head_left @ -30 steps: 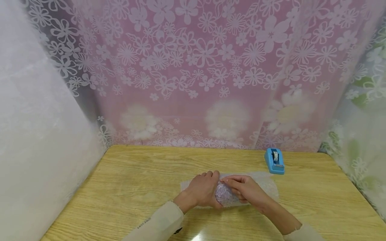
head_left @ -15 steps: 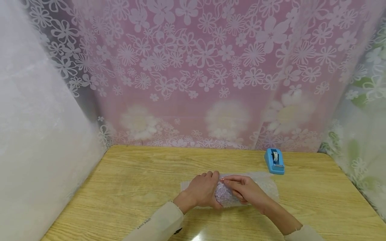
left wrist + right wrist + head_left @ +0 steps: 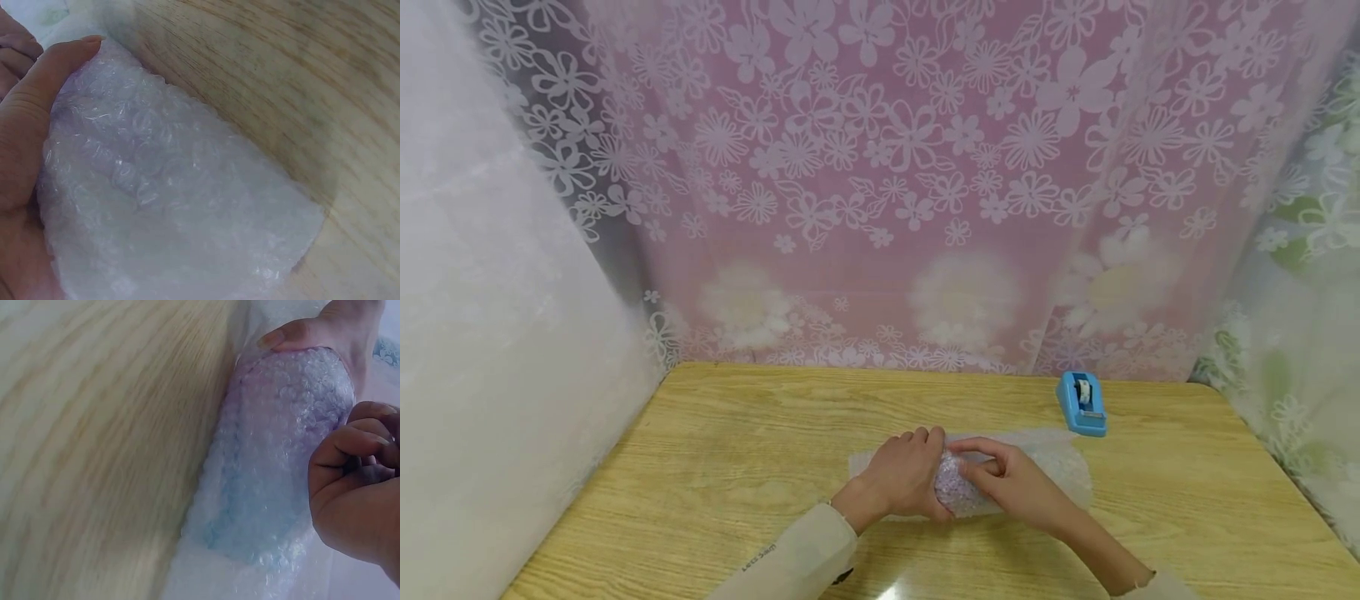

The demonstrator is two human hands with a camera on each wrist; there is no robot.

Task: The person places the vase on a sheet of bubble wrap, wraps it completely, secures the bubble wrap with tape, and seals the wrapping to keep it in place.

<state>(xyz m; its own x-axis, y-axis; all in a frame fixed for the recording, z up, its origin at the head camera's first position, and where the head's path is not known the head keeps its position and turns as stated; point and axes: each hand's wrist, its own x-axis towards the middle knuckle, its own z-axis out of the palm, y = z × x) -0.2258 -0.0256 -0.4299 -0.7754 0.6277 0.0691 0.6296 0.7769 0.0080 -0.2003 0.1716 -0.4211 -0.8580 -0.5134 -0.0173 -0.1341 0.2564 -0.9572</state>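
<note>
A roll of clear bubble wrap [image 3: 953, 486] lies across the table, with something purple and blue showing through it. My left hand [image 3: 901, 475] grips its left part from above, the thumb along the near side. In the left wrist view the wrap's loose, flattened end [image 3: 187, 244] reaches past that hand. My right hand [image 3: 1015, 487] is at the middle of the roll, index finger stretched toward its far edge and thumb apart from it. Seen from the right wrist, the other fingers [image 3: 350, 456] are bent beside the bubble wrap. No object shows between thumb and index finger.
A blue tape dispenser [image 3: 1082, 404] with a roll of tape stands at the back right of the wooden table [image 3: 760, 433]. Flowered curtains [image 3: 850, 208] hang behind the table and along its sides.
My right thumb and index finger, earlier pinched together at the wrap's upper edge, have spread apart, and the thumb has come down onto the roll. My left hand has stayed in place.
</note>
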